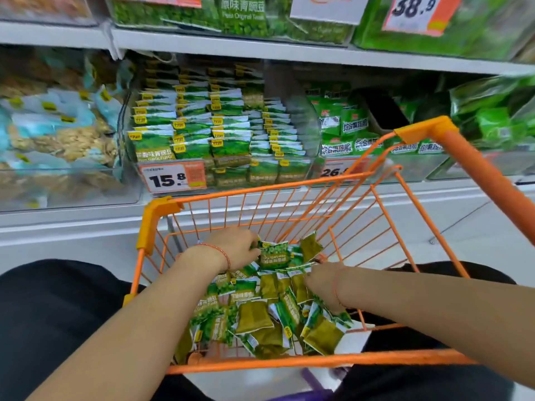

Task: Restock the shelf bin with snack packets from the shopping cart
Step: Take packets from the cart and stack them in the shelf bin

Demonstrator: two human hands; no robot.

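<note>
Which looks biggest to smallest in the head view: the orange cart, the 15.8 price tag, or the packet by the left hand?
1. Orange cart, by far the largest.
2. 15.8 price tag and the snack packet that the left hand grips look about alike; the packet is nearer the camera, so I won't rank them.

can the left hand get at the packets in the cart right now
Probably yes: the left hand is already down inside the orange cart, fingers on a green packet, with nothing above the pile blocking it.
</note>
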